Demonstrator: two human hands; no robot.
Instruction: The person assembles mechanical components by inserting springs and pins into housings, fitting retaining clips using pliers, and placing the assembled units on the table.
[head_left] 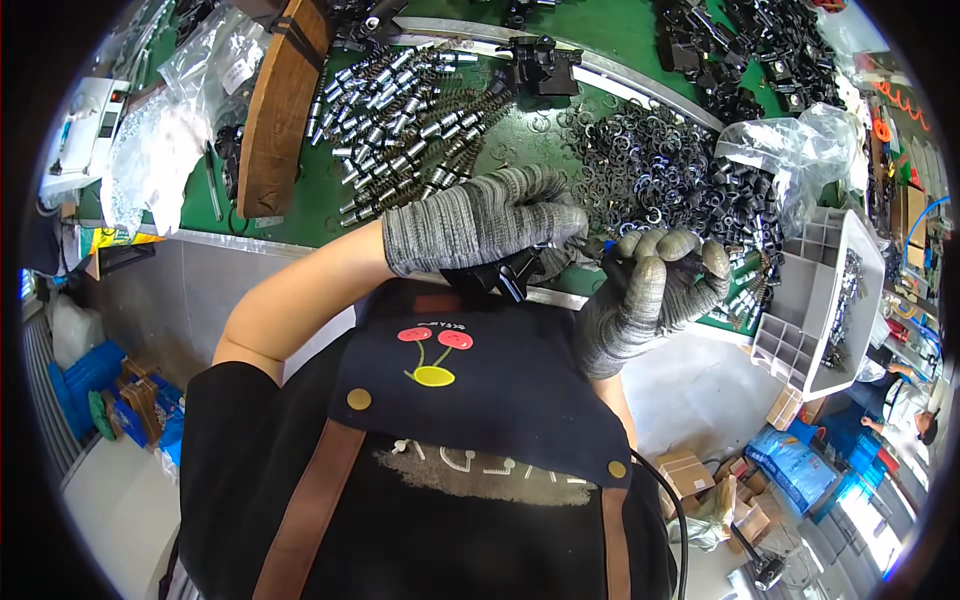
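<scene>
Both my hands wear grey knitted work gloves, above the front edge of the green bench. My left hand is closed, its fingers curled over a black block-like part held close to my apron. Much of that part lies hidden under the glove. To its right, my right hand has its fingers bent inward. Something small with a spot of blue shows at its fingertips, too little visible to name. Beyond my hands lie a pile of springs with silver pins and a heap of small black rings.
A wooden board stands at the left beside plastic bags. Another black part sits by the metal rail, with more black parts behind. A compartmented grey tray juts out at right. A person is far right.
</scene>
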